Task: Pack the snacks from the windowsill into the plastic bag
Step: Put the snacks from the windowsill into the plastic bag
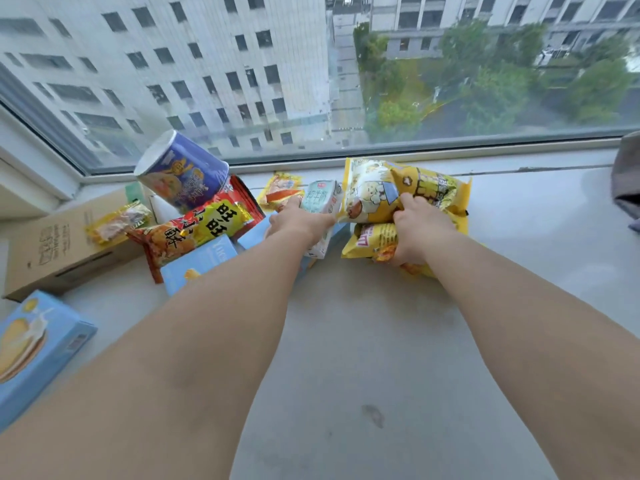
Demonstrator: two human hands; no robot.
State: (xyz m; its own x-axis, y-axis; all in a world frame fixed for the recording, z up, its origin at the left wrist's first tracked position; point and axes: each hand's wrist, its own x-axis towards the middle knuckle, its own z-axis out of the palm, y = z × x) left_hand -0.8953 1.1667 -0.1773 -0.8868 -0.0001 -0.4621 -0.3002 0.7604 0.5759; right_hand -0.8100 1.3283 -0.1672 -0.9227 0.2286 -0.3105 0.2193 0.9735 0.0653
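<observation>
Both bare forearms reach across the windowsill (346,341), where the left hand (298,220) grips a stiff milk carton (320,202) and the right hand (415,230) bunches light, crinkly, slippery yellow snack bags (374,192), best pinched by their seams.

Soft window daylight, wide-angle edge distortion
</observation>
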